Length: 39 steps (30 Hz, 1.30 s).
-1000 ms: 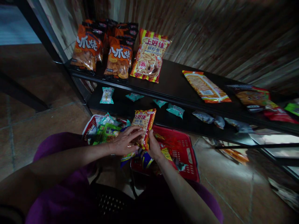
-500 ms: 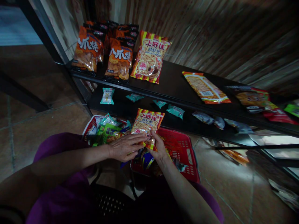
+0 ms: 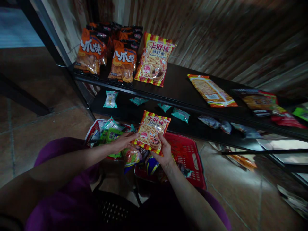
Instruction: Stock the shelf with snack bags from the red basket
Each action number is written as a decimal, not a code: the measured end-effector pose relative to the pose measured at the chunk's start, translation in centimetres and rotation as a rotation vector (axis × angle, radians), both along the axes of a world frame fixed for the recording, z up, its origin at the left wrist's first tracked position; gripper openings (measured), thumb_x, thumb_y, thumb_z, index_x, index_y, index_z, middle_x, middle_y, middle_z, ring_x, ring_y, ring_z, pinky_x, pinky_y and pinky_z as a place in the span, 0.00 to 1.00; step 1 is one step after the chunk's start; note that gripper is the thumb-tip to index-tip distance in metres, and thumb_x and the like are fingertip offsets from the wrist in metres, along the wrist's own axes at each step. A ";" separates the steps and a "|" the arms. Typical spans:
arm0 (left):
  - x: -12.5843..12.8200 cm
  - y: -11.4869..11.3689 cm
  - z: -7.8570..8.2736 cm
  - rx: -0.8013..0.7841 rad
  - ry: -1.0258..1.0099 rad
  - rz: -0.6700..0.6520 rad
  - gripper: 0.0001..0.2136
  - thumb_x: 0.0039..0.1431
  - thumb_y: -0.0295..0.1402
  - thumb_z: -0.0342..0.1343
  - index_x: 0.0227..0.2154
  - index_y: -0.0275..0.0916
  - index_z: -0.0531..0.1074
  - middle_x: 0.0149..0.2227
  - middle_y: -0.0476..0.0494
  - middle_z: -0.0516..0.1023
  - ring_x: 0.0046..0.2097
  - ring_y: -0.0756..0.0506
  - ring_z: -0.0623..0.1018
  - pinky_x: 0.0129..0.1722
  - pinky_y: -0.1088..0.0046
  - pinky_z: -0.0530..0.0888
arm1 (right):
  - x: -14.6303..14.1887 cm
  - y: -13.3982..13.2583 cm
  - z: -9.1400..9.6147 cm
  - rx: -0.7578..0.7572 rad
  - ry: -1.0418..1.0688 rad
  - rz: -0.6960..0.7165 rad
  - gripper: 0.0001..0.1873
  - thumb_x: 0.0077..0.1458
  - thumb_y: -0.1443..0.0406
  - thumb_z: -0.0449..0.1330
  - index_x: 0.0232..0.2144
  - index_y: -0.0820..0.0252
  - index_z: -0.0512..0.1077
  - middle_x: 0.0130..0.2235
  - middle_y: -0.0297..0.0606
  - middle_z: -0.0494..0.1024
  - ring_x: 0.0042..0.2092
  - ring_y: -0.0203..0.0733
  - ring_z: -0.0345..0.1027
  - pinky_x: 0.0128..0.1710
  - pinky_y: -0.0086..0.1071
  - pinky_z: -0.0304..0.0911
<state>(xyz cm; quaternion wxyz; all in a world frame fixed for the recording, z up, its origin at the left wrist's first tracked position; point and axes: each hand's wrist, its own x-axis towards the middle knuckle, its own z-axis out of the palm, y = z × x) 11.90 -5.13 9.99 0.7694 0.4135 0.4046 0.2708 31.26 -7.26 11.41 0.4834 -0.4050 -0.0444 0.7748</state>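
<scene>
Right hand (image 3: 165, 152) closed on the cracker bag (image 3: 154, 128), thumb over its printed front. Left hand (image 3: 124, 142) at the bag's lower left edge, fingers part-extended; cannot tell whether it grips. Bag is over the red basket's (image 3: 196, 166) left side. On the shelf (image 3: 178, 81), a matching bag (image 3: 155, 59) stands beside orange packets (image 3: 122, 62).

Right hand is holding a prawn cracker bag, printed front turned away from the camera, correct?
Not quite: the prawn cracker bag in the right hand has its printed front facing the camera, as the head view shows.
</scene>
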 end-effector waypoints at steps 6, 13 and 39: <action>0.2 -0.5 -0.2 -0.084 -0.146 -0.005 0.22 0.49 0.40 0.63 0.44 0.33 0.68 0.44 0.35 0.76 0.39 0.45 0.79 0.43 0.66 0.75 | 0.0 0.0 -0.3 0.067 -0.005 0.053 0.18 0.55 0.59 0.55 0.45 0.61 0.72 0.43 0.41 0.80 0.50 0.49 0.71 0.52 0.46 0.67; 0.3 -0.2 -1.1 0.046 -0.009 0.063 0.17 0.49 0.37 0.61 0.41 0.35 0.67 0.42 0.40 0.77 0.40 0.44 0.78 0.40 0.64 0.75 | 0.1 0.0 -1.5 0.100 -0.157 0.038 0.21 0.48 0.61 0.64 0.46 0.60 0.70 0.42 0.41 0.81 0.48 0.49 0.73 0.49 0.44 0.68; -0.6 -0.4 -2.8 0.420 0.177 -0.114 0.30 0.49 0.34 0.59 0.57 0.42 0.61 0.50 0.41 0.73 0.50 0.39 0.73 0.48 0.61 0.72 | 0.3 -0.3 -1.1 0.205 -0.387 0.004 0.26 0.44 0.56 0.68 0.45 0.57 0.71 0.44 0.41 0.79 0.45 0.51 0.74 0.43 0.43 0.69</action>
